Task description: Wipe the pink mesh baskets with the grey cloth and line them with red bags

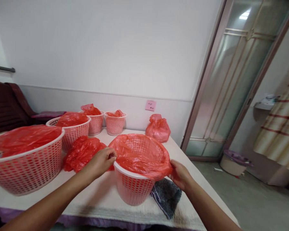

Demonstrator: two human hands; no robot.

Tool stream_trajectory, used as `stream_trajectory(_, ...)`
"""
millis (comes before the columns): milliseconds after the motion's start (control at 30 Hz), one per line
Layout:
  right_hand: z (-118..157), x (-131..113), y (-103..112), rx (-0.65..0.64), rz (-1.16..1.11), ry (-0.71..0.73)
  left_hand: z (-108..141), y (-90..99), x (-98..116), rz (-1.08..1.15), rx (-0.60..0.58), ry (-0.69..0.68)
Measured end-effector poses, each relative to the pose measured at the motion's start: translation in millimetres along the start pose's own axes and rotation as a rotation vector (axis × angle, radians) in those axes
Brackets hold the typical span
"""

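Observation:
A pink-white perforated basket (135, 192) stands near the front of the table, with a red plastic bag (139, 157) spread inside it and folded over much of its rim. At the basket's left rim, my left hand (103, 160) has its fingers closed in a pinch on the bag's edge. My right hand (179, 175) grips the bag at the right rim, its fingertips partly hidden behind the plastic. The front left part of the white rim shows bare. A dark grey cloth (167, 196) lies beside the basket, under my right hand.
Several baskets holding red bags stand at the left, the nearest a large basket (29, 175). A crumpled red bag (83, 152) lies left of centre. A tied red bag (158, 128) sits at the table's back right. A waste bin (233, 163) stands on the floor.

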State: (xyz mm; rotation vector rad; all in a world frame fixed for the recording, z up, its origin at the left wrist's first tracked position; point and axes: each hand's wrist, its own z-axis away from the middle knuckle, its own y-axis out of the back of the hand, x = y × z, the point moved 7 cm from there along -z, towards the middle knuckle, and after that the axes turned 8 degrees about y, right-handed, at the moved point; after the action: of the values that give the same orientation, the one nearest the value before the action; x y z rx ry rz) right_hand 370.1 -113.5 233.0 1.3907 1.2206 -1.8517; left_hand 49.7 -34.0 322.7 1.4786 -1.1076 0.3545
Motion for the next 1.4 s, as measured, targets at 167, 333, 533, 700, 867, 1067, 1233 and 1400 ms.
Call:
stream_trajectory(167, 10.7, -0.5, 19.6, 0.123, 0.106, 0.111, 17.5, -1.4, -6.6, 0.095, 0.086, 0.008)
stream_trajectory(333, 54.5, -26.7, 27.0, 0.236, 0.356, 0.507, 41.1, -10.1, -24.2, 0.247, 0.142, 0.105)
stream_trajectory(533, 135.5, -52.1, -61.7, -0.240, 1.056, 1.378, 49.7, -23.6, -38.2, 0.463, 0.206, 0.133)
stream_trajectory(700, 129.4, -38.6, -83.5, -0.260, 1.294, 1.466, 51.8, -30.0, -49.7, 0.652, 0.251, 0.147)
stream_trajectory(867, 123.9, -32.7, -77.0, -0.268, 1.172, 1.487, 56.6, -39.6, -61.3, 0.871, 0.256, 0.197)
stream_trajectory(1067, 125.2, -29.0, -67.7, -0.309, 1.025, 1.445, 66.2, -56.5, -67.8, 1.191, 0.241, 0.280)
stream_trajectory(1233, 132.2, -29.4, -69.2, -0.329, 1.032, 1.475, 71.5, -63.0, -67.4, 1.398, 0.223, 0.375)
stream_trajectory(1400, 133.9, -33.1, -78.0, -0.274, 1.177, 1.541, 68.9, -71.9, -62.5, 1.540, 0.224, 0.507)
